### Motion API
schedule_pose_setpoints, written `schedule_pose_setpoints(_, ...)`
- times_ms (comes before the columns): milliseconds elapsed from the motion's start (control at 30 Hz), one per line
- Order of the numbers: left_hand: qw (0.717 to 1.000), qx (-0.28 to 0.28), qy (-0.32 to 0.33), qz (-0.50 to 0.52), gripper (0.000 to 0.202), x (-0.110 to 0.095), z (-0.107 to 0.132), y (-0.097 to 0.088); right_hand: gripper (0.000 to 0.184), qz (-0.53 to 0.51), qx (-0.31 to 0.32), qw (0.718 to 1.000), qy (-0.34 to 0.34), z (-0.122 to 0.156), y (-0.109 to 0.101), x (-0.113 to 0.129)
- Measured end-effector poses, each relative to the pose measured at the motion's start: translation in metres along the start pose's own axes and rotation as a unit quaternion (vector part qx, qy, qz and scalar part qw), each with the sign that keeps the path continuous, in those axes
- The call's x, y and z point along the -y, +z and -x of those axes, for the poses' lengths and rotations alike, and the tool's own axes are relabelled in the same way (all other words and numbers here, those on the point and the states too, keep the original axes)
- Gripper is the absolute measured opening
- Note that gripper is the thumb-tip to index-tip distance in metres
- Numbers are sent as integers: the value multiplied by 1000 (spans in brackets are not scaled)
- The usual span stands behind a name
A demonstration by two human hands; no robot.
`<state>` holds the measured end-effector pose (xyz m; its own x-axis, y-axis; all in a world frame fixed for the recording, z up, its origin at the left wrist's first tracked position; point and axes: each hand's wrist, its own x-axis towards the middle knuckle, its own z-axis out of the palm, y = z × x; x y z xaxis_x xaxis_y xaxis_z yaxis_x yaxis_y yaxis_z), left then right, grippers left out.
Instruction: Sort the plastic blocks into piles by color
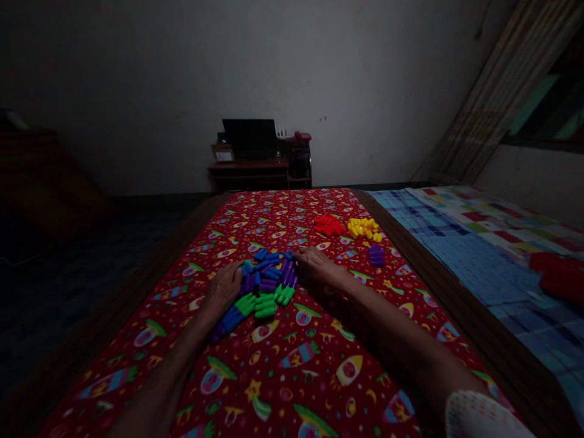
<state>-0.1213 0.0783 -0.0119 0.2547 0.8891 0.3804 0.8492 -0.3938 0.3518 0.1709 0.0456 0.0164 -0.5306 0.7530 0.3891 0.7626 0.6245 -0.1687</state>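
A mixed heap of small rounded plastic pieces lies between my hands: blue pieces [269, 258], purple pieces [289, 274] and green pieces [264, 305]. My left hand [225, 285] rests at the heap's left edge, its fingers curled in against the pieces; what they hold, if anything, is hidden. On the other side, my right hand [314, 263] has its fingers drawn together beside the blue and purple pieces, and its fingertips are too dim to show a grip clearly. Several blue and green pieces lie side by side in a slanting row below my left hand.
Farther right lie a red pile [328, 225], a yellow pile [364, 229] and a small purple group [376, 255]. A red rocket-print cloth [301, 383] covers the surface. A blue checked sheet [474, 261] extends to the right. A desk with a dark screen [250, 139] stands by the wall.
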Motion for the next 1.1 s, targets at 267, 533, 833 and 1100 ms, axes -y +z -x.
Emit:
schedule_pose_setpoints(267, 1000, -11, 1, 7, 46, 1, 0, 1, 30, -73, -96, 987, 107, 37, -45, -26)
schedule_pose_setpoints(533, 1000, -27, 7, 13, 49, 5, -1, 6, 27, 71, -85, 952, 285, 97, -79, -75)
schedule_pose_setpoints(833, 1000, -5, 14, 6, 49, 3, 1, 0, 27, 11, -123, 972, 202, 67, -67, -39)
schedule_pose_setpoints(1100, 1000, -18, -4, 13, 46, 0, -1, 3, 30, -131, 43, 990, 18, -5, -11, 40)
